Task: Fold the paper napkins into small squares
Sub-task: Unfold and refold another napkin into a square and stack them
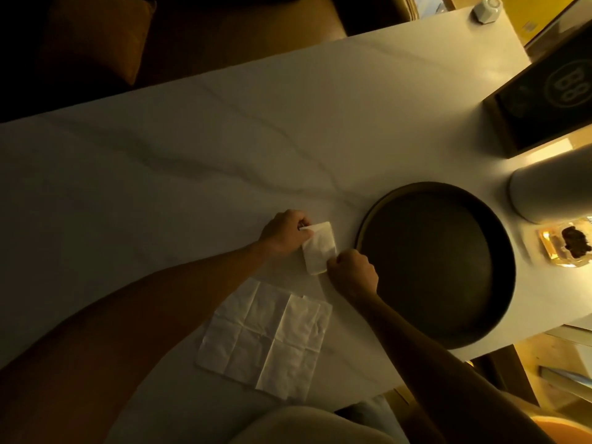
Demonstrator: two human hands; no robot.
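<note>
A small folded white napkin (319, 249) lies on the pale marble table (192, 149), just left of a dark round tray. My left hand (285, 233) pinches its upper left corner. My right hand (352, 272) is curled at its lower right corner and grips that edge. Nearer to me, a stack of unfolded creased white napkins (266, 338) lies flat on the table, between my two forearms. The fingertips of both hands are partly hidden by the knuckles.
The dark round tray (374, 216) is empty and sits right of my hands. Further right stand a white cylinder (551, 187), a dark box with a round logo (544, 94) and a small glass dish (563, 243). A white cup (488, 7) stands at the far corner.
</note>
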